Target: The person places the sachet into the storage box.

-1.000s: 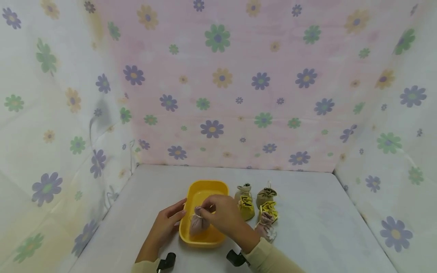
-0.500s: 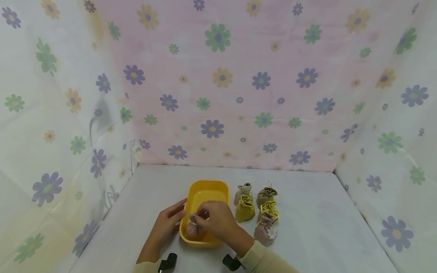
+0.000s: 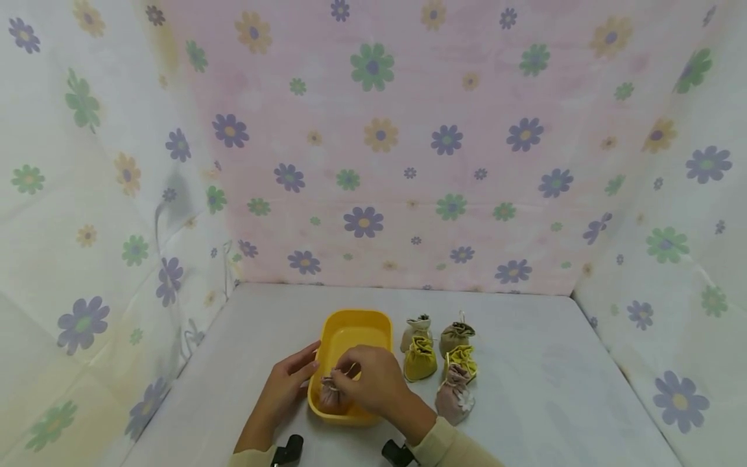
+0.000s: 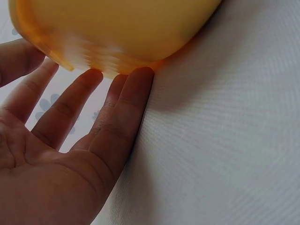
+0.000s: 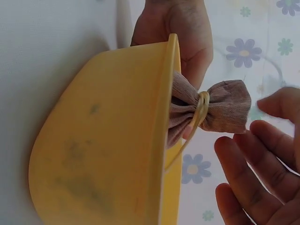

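A small dusty-pink drawstring pouch stands in the near end of the yellow tray, its gathered neck tied with a pale cord. Over it is my right hand. In the right wrist view, the thumb and fingers are spread beside the pouch's top, with a gap between thumb and cloth. My left hand rests at the tray's left side. Its nearly straight fingers touch the outer wall low down in the left wrist view, with the thumb near the rim.
Right of the tray stand several more drawstring pouches: a beige one, an olive-yellow one, a brown one, a yellow one and a pink one with a white flower. Flowered cloth walls surround the white table.
My right hand has moved left and down, lowering the pink pouch into the tray's near end, and its fingers have come off the cloth. My left hand has stayed at the tray.
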